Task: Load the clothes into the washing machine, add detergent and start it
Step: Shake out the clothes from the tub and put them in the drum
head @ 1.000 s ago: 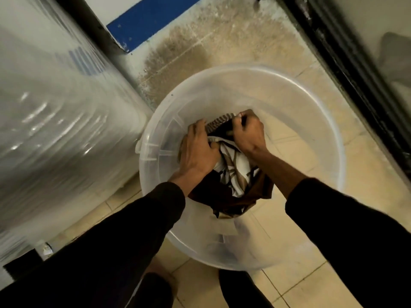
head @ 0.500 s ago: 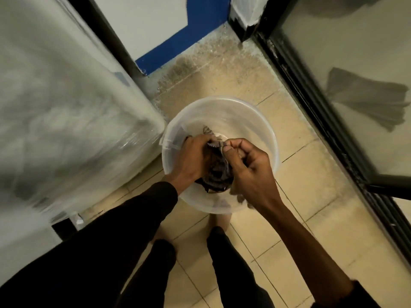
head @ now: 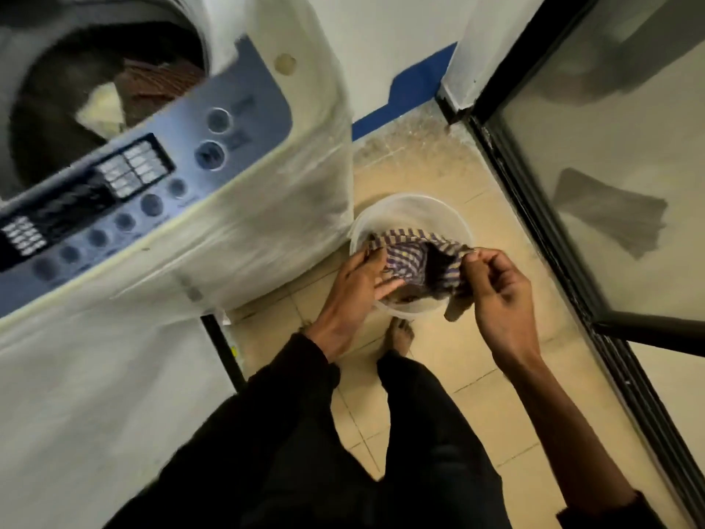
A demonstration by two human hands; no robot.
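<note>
Washing machine (head: 236,208) on my left, lid open, some clothes already in drum (head: 114,89). Loading partly done; detergent and start still ahead, I judge. Clear plastic bucket (head: 450,211) on floor beside it. Striped garment (head: 410,253), purple-white, crumpled, stretched above bucket. My left hand (head: 362,276) pinches one edge, my right hand (head: 496,292) pinches other.

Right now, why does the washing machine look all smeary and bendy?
In the head view the washing machine is streaked by motion blur, so its buttons smear. The wide-angle lens curves the door frame at the picture's edges. The left hand, right hand and striped cloth look sharper.
</note>
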